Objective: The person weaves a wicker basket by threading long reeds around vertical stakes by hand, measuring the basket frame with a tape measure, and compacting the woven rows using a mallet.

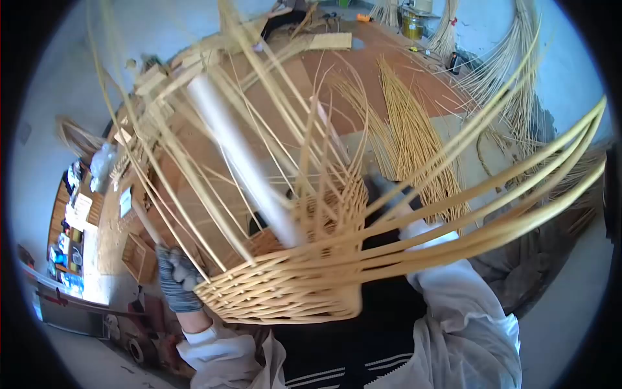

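A partly woven wicker basket (278, 295) is tilted in front of my body, with long loose rods standing up from its rim and a bundle of rods (479, 240) bending away to the right. My left hand (178, 279), in a grey striped glove, is closed at the basket's left edge. A thin grey stick (148, 223) rises beside that hand; whether I hold it is unclear. Behind the rods, my right hand (392, 194) is in a dark glove against the basket's right side, its fingers blurred and mostly hidden. A white, motion-blurred bar (243, 159) crosses the basket's opening.
Bundles of cut rods (418, 129) lie on the brown floor boards (311, 78), and more rods (518, 84) lean at the right wall. A wooden box (138, 258) stands at left. Another person (285, 16) sits at the far end. Shelves (65, 227) line the left wall.
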Motion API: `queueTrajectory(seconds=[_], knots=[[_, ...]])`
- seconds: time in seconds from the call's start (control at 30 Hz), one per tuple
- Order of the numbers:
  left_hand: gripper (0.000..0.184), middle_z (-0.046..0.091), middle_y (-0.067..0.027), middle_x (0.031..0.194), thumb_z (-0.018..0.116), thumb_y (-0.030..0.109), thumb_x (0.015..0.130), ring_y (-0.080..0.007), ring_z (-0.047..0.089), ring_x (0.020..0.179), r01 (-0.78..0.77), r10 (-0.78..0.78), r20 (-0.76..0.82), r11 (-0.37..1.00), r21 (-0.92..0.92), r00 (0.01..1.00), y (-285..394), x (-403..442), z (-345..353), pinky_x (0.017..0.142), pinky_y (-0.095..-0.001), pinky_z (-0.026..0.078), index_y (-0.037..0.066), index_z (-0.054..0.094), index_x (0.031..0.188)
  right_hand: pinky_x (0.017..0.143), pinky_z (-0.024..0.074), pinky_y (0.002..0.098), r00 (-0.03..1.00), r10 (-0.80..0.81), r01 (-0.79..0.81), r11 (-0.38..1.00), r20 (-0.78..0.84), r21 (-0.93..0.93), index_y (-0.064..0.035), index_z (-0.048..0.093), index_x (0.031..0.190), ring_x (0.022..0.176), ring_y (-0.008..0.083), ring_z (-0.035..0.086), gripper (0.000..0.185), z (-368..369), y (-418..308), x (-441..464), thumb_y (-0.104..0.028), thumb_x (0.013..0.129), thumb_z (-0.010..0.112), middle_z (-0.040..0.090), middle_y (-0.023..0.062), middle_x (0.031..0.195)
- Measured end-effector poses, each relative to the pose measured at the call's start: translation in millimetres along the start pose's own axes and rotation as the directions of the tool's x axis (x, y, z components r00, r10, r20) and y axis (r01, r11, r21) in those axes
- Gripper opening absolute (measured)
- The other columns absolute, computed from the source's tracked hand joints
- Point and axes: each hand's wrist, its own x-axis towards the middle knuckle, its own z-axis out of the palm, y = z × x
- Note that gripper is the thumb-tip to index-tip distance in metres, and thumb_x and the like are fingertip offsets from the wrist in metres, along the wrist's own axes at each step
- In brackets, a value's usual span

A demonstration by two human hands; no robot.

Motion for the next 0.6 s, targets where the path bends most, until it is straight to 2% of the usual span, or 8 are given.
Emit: queueTrajectory(seconds=[0.03,0.1,0.13,0.2,0.33,0.37,0.43,0.6], knots=[[0.026,0.036,0.0064,0.051,0.041,0.035,0.093,-0.0047,0.031,0.037,-0.049,0.09,-0.339,0.991,0.127,0.936,1.9,-3.5,-20.8,0.034,-0.0184,0.033,0.012,0.052,0.087,0.085,0.0458,0.0316,0.999,0.039,-0.039,0.999,0.018,0.021,-0.0019,0.054,0.111,0.098,0.0194,0.055,0.032,8.2,-1.6,22.0,-0.024,0.089,0.052,0.053,0.0105,0.114],[0.026,0.052,0.0041,0.059,0.046,0.033,0.092,-0.0058,0.041,0.041,-0.017,0.155,-0.397,0.944,0.33,0.904,-8.4,-9.5,-50.4,0.035,-0.0177,0.036,0.011,0.055,0.101,0.083,0.0469,0.031,0.996,0.068,-0.069,0.997,0.059,0.027,-0.0019,0.055,0.11,0.096,0.0193,0.056,0.033,29.6,-6.5,65.9,-0.026,0.088,0.053,0.056,0.0104,0.111],[0.031,0.063,0.0009,0.077,0.048,0.033,0.09,-0.0078,0.051,0.046,-0.055,0.272,-0.652,0.941,0.333,0.708,-19.4,10.6,-20.7,0.035,-0.0156,0.036,0.01,0.054,0.111,0.082,0.0474,0.0308,0.993,0.039,-0.038,0.999,0.109,-0.009,-0.0019,0.055,0.11,0.095,0.0192,0.057,0.033,44.3,-16.0,99.6,-0.026,0.088,0.054,0.057,0.0103,0.109],[0.04,0.065,-0.0024,0.088,0.049,0.037,0.089,-0.0124,0.057,0.051,-0.265,0.347,-0.206,0.903,0.339,0.915,-0.6,53.4,-20.7,0.037,-0.0221,0.042,0.011,0.051,0.119,0.08,0.0485,0.0302,0.985,-0.032,0.043,0.997,0.172,-0.063,-0.0019,0.056,0.109,0.093,0.0191,0.058,0.034,66.3,-42.2,143.6,-0.028,0.087,0.055,0.059,0.0102,0.105],[0.059,0.061,-0.0163,0.094,0.049,0.05,0.084,-0.0261,0.057,0.085,-0.054,0.243,-0.305,0.854,0.518,0.921,-38.2,200.8,5.1,0.077,-0.0395,0.044,-0.003,0.057,0.108,0.067,0.0501,0.0329,1.0,0.005,-0.004,0.982,0.004,-0.188,-0.0003,0.06,0.099,0.078,0.0201,0.061,0.037,138.0,-152.3,133.6,-0.033,0.082,0.062,0.064,0.0109,0.089],[0.056,0.061,-0.0153,0.093,0.048,0.047,0.086,-0.026,0.058,0.083,0.036,0.335,-0.288,0.594,0.804,0.897,-52.5,272.5,-31.6,0.073,-0.0402,0.046,-0.004,0.056,0.108,0.065,0.0481,0.0321,0.983,-0.076,0.025,0.956,-0.165,-0.293,0.0023,0.062,0.095,0.076,0.0204,0.061,0.04,129.1,-162.1,128.4,-0.035,0.081,0.063,0.064,0.0116,0.088],[0.054,0.062,-0.0141,0.094,0.046,0.046,0.087,-0.0248,0.059,0.085,-0.439,0.736,-0.089,0.492,0.752,0.671,-58.1,249.2,25.8,0.072,-0.0388,0.048,-0.003,0.056,0.109,0.063,0.0459,0.0331,0.952,-0.258,0.191,0.921,-0.164,-0.339,0.0024,0.064,0.091,0.073,0.0206,0.06,0.04,145.1,-168.0,102.8,-0.037,0.082,0.061,0.064,0.0097,0.083],[0.044,0.062,-0.0127,0.093,0.046,0.041,0.088,-0.0223,0.06,0.081,-0.366,0.336,0.146,0.857,0.362,0.93,-110.5,207.1,57.4,0.067,-0.0344,0.05,0.002,0.056,0.107,0.071,0.0464,0.0347,0.874,-0.483,0.157,0.383,-0.052,-0.91,0.0032,0.062,0.094,0.078,0.0261,0.06,0.048,67.8,-151.1,47.2,-0.042,0.078,0.062,0.063,0.0171,0.087]])
